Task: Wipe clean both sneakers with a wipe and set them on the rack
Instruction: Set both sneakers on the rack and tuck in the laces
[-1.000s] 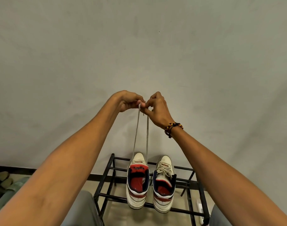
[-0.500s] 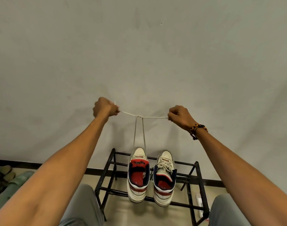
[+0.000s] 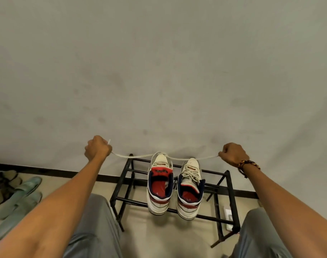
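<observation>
Gripping one end of a white shoelace in the left hand, fingers curled shut into a fist around it, a short tip poking out above the knuckles; gripping the other end in the right hand, fingers likewise clamped on the lace; both arms stretched out and spread wide, lace drawn nearly level between the fists, sagging a little on the left and passing across the toe end of both shoes; beaded bracelet worn on the right wrist.

Sitting side by side on the top tier of a black metal rack, left sneaker and right sneaker, toes toward the far wall, heels overhanging the near bar; white and worn, red lining, dark collar; right one laced, left one showing an open tongue with no lacing across it; just beside each other, whether touching cannot be told.

Standing against a plain pale wall with a dark baseboard; pale tiled floor underneath; pale green slippers lying on the floor at the far left, near other dark footwear at the frame edge; small white object on the floor by the rack's right legs, too small to identify; grey trouser knees at the near edge.
</observation>
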